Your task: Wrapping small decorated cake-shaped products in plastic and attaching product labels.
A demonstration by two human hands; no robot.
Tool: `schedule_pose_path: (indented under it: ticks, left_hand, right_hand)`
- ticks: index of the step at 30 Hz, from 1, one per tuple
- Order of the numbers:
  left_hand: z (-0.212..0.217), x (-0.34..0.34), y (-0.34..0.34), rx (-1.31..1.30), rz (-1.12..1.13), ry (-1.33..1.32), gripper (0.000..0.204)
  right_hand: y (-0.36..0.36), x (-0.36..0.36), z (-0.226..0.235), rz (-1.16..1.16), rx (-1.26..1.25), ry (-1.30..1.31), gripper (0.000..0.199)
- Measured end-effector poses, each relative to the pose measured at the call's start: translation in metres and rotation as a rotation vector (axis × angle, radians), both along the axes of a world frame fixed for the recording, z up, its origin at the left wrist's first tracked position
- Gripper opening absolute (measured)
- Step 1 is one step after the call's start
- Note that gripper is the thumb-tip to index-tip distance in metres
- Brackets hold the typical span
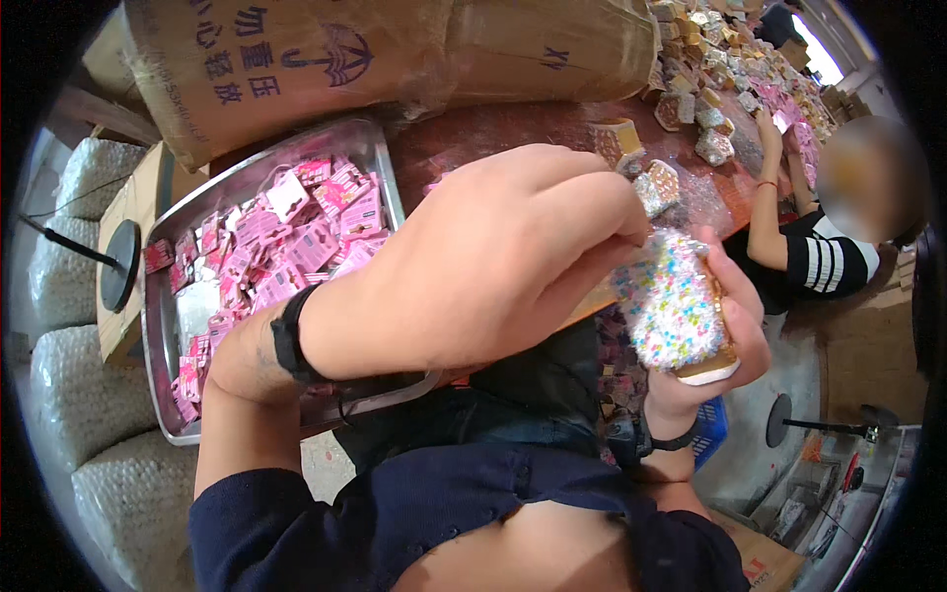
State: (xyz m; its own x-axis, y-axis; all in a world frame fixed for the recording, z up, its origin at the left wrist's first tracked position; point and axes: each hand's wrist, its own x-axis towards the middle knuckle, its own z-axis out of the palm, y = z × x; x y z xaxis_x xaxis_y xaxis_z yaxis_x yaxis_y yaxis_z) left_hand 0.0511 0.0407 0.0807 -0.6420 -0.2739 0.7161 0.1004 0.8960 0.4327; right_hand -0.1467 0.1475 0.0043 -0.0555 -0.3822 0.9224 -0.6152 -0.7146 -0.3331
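Observation:
A gingerbread-house ornament (674, 306) rests in my right hand (742, 316), whose fingers wrap around its right side and underside. White coating with pink, blue and yellow sprinkles covers the facing side; brown shows along the edge, with white trim at the bottom. My left hand (513, 247) reaches across, closed, its fingertips pinched together at the ornament's upper left corner. Whatever lies between those fingertips is hidden. Under the left forearm, a metal tray (158, 345) holds many loose pink cards (286, 237).
A large cardboard box (414, 59) lies behind the tray. Similar ornaments (715, 109) are heaped at the far right of the reddish table (483, 128). A co-worker (809, 227) handles pink items there. Bubble-wrap bundles (89, 375) stand at left; a blue basket (708, 432) sits below my right wrist.

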Motion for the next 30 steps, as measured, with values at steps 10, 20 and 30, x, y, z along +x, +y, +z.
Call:
schedule_pose_path:
  ticks: [10,20,30]
  left_hand:
    - [0.032,-0.001,0.012,0.44,-0.143,-0.39,0.04]
    - [-0.01,0.054,0.051,0.401,0.219,-0.386,0.07]
    - [-0.039,0.112,0.105,0.264,0.886,-0.373,0.012]
  right_hand:
    - [0.025,-0.02,-0.005,0.08,0.114,0.033,0.05]
    - [0.013,-0.011,-0.018,0.535,0.409,-0.21,0.06]
    - [0.071,-0.126,-0.07,-0.709,0.412,-0.613,0.055]
